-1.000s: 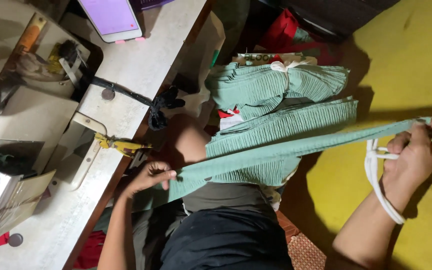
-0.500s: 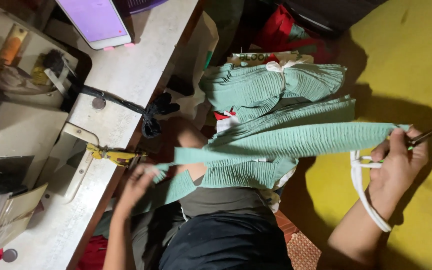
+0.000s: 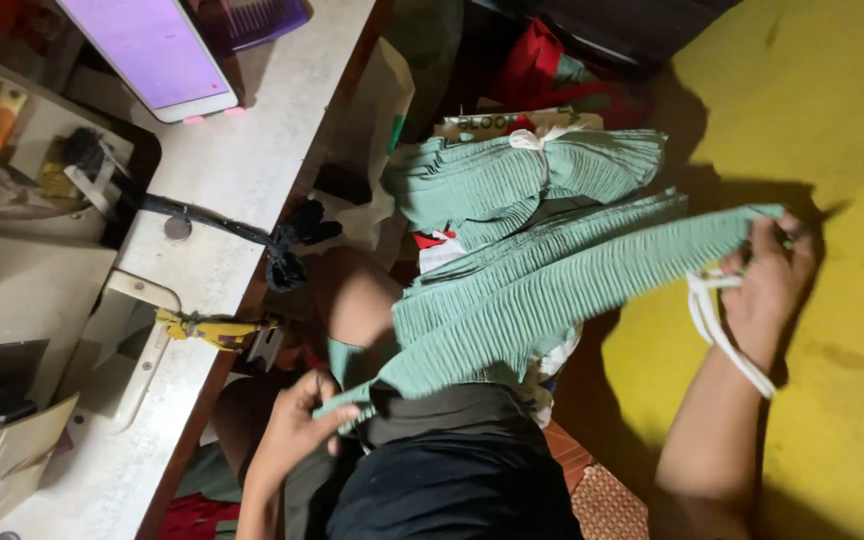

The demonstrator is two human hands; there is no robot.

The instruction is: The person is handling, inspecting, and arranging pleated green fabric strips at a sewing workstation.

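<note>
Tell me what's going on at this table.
A seated person stretches a pleated green fabric strip between both hands. The left hand pinches its lower end by the lap, and the right hand grips the far end over the yellow floor, with a white cord looped at that wrist. A tied bundle of similar green strips lies behind. A phone rests on the sewing table.

A small tailoring workshop: a pale, worn sewing-machine table with a recessed machine bed, bundles of green pleated fabric pieces tied with white string, a white-edged tablet with a lit screen and a yellow-painted floor.
</note>
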